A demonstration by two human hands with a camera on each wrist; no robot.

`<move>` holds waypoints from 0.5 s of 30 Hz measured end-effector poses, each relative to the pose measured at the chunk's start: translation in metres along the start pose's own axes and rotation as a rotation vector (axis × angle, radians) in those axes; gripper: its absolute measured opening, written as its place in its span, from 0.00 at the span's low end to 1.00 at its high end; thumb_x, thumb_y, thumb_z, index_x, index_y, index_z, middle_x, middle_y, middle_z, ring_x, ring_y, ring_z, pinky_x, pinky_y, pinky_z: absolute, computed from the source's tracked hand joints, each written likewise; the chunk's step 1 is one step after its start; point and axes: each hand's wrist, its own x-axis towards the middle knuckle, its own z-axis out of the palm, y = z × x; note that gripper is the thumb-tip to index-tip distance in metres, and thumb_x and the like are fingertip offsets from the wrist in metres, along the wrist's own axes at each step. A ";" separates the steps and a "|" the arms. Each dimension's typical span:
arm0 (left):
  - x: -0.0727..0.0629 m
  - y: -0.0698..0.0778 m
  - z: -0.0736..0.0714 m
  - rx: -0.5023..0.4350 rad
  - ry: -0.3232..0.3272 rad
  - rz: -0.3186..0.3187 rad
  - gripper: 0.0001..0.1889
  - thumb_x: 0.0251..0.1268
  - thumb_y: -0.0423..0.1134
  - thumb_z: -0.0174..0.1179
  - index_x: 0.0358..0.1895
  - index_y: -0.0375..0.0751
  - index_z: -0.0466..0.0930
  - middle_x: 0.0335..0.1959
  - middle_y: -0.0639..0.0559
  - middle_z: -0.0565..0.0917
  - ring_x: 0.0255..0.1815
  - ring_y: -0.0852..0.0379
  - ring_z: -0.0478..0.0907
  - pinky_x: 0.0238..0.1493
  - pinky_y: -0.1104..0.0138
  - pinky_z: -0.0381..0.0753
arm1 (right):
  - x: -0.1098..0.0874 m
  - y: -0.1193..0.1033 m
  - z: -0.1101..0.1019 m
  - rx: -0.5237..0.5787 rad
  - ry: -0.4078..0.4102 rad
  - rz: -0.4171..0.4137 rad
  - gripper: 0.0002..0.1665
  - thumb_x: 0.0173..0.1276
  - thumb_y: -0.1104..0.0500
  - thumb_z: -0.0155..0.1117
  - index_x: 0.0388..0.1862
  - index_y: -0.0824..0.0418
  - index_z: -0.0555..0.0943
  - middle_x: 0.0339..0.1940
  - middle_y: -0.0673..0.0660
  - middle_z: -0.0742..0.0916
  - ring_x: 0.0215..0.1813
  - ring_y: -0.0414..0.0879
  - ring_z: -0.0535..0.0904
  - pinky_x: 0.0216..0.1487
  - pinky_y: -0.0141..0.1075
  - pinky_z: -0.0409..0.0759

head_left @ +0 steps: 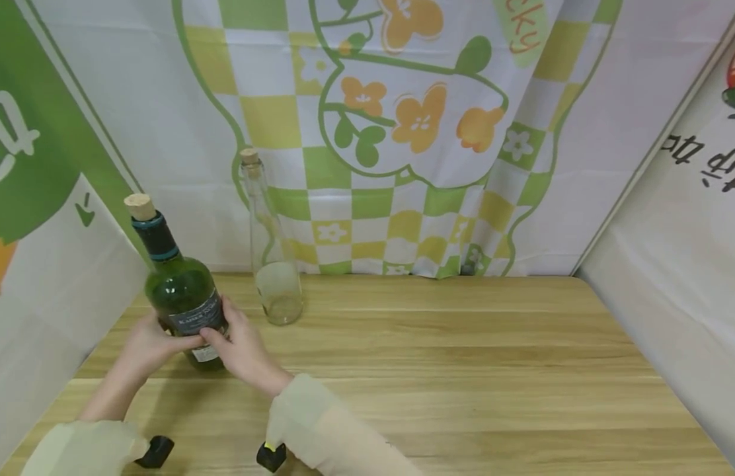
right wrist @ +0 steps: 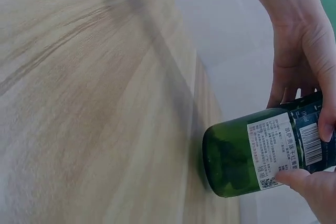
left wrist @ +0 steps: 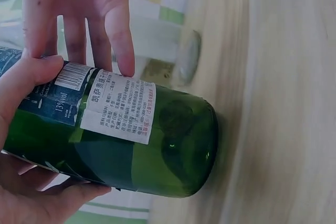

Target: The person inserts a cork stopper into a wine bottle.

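Observation:
A dark green wine bottle (head_left: 183, 287) with a cork (head_left: 140, 206) in its mouth stands at the left of the table. My left hand (head_left: 153, 344) grips its lower body from the left, thumb across the front. From the right my right hand (head_left: 245, 347) holds the same part, its thumb meeting the left one on the label. In both wrist views the white back label (left wrist: 119, 107), with printed text, faces the cameras. The bottle's base (right wrist: 215, 166) is close to the tabletop. Behind and right stands a clear glass bottle (head_left: 272, 264), corked, apart from both hands.
The wooden table (head_left: 451, 357) runs back to a wall hung with a checked floral cloth (head_left: 344, 198). White and green panels (head_left: 40, 330) close in the left side, and a white panel (head_left: 671, 277) bounds the right. Black wrist straps (head_left: 155, 452) sit at the sleeves.

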 end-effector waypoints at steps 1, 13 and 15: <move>0.001 -0.002 0.001 -0.008 -0.010 -0.004 0.32 0.43 0.37 0.71 0.52 0.25 0.68 0.43 0.33 0.77 0.33 0.73 0.66 0.29 0.71 0.72 | 0.000 0.002 0.002 -0.003 0.005 -0.002 0.35 0.71 0.53 0.49 0.70 0.67 0.52 0.68 0.62 0.64 0.68 0.45 0.59 0.63 0.30 0.62; 0.009 -0.014 0.001 -0.130 -0.125 -0.065 0.37 0.52 0.38 0.66 0.62 0.26 0.56 0.55 0.31 0.67 0.47 0.58 0.66 0.44 0.57 0.69 | 0.008 0.008 0.008 0.017 -0.040 0.073 0.34 0.71 0.57 0.49 0.70 0.66 0.52 0.70 0.60 0.62 0.69 0.45 0.57 0.65 0.32 0.59; 0.010 -0.013 0.001 -0.131 -0.150 -0.081 0.38 0.53 0.40 0.66 0.63 0.26 0.55 0.57 0.29 0.66 0.51 0.51 0.67 0.46 0.55 0.69 | 0.006 0.009 0.005 0.041 -0.065 0.104 0.34 0.71 0.55 0.49 0.71 0.64 0.52 0.70 0.58 0.62 0.69 0.44 0.57 0.64 0.31 0.60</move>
